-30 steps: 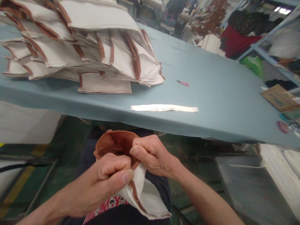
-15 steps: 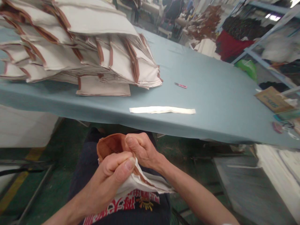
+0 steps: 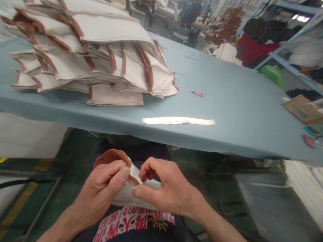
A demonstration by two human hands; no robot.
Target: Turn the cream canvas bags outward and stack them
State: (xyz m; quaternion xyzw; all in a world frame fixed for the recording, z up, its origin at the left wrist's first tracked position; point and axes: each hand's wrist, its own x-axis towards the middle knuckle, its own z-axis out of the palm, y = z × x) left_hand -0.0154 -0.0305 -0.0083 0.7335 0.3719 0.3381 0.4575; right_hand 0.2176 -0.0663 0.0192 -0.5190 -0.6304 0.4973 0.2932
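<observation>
Low in the view, over my lap, both hands pinch one cream fabric piece with a brown trim point(image 3: 126, 196). My left hand point(image 3: 103, 188) grips its brown edge between thumb and fingers. My right hand point(image 3: 164, 188) pinches the cream cloth right beside it, thumb toward the left thumb. Most of the piece is hidden under my hands. A loose cream strip point(image 3: 178, 120) lies on the blue-grey table point(image 3: 227, 111) near its front edge. Farther back lies a small pink cutter point(image 3: 198, 94).
A tall pile of cream pieces with brown trim point(image 3: 93, 60) covers the table's left part. A cardboard box point(image 3: 301, 109) sits at the right edge. Shelving with fabrics stands at the far right, and the green floor lies below.
The fabric piece has been pulled lower and turned; less brown lining shows. My right hand moved from on top of the piece to its right side.
</observation>
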